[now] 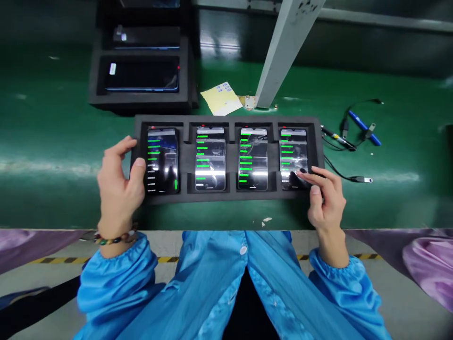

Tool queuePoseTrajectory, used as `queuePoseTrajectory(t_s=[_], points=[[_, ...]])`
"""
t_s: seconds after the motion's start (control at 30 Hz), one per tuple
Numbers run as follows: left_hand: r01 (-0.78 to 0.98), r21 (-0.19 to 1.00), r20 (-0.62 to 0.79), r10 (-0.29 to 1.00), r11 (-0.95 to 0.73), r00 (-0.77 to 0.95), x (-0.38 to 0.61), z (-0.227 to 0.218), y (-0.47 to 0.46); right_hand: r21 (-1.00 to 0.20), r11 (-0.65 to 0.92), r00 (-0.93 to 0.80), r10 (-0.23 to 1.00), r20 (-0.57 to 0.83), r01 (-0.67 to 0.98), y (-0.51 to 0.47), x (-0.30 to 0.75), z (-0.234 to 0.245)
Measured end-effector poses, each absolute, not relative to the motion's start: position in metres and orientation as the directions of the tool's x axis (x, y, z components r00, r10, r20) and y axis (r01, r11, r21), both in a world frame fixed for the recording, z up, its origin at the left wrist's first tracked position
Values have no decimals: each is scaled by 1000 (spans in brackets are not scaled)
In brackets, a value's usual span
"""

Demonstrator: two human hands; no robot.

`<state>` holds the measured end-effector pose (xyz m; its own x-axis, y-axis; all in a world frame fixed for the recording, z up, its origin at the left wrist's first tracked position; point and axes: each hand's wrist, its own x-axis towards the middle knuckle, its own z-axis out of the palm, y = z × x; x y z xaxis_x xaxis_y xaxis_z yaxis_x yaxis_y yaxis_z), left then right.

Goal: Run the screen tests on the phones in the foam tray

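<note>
A black foam tray (228, 194) lies on the green bench in front of me, with several lit phones in its slots, each showing green bars. My left hand (118, 182) grips the tray's left end, thumb resting by the leftmost phone (162, 160). My right hand (323, 196) rests at the tray's right end, its fingers spread and a fingertip touching the lower screen of the rightmost phone (293, 158). Two more phones (210, 158) (253, 158) sit between them.
A second foam tray (95, 94) with dark phones stands at the back left. A yellow note (222, 98) and a grey post (279, 52) are behind the tray. Cables (348, 177) and a blue pen (364, 127) lie to the right.
</note>
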<state>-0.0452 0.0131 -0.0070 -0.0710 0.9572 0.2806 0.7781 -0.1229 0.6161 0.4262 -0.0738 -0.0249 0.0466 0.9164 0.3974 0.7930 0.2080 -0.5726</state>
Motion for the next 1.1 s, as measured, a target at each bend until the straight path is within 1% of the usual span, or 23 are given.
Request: queuePoseTrajectory(t_s=[0.1, 0.2, 0.43, 0.6, 0.87, 0.93, 1.0, 1.1], points=[[761, 641, 248, 966, -105, -75, -47, -12, 19, -579, 193, 55, 922, 383, 792, -72, 423, -24], [767, 635, 233, 970, -93, -75, -47, -16, 18, -579, 196, 55, 921, 387, 791, -71, 422, -24], [769, 635, 231, 967, -70, -103, -49, -19, 14, -530, 190, 13, 935, 355, 827, -70, 424, -26], [769, 637, 241, 961, -51, -136, -54, -26, 15, -556, 204, 25, 927, 375, 806, -71, 424, -27], [740, 668, 243, 962, -73, -124, -55, -28, 14, -524, 187, 13, 935, 354, 831, -71, 417, -25], [723, 687, 237, 963, -75, -125, -54, -27, 13, -544, 212, -18, 941, 338, 812, -70, 405, -22], [708, 703, 233, 964, -74, -130, -53, -27, 12, -551, 252, -95, 950, 298, 796, -67, 390, -19], [693, 716, 240, 962, -86, -128, -53, -28, 11, -517, 347, -228, 932, 281, 782, -59, 373, -15]])
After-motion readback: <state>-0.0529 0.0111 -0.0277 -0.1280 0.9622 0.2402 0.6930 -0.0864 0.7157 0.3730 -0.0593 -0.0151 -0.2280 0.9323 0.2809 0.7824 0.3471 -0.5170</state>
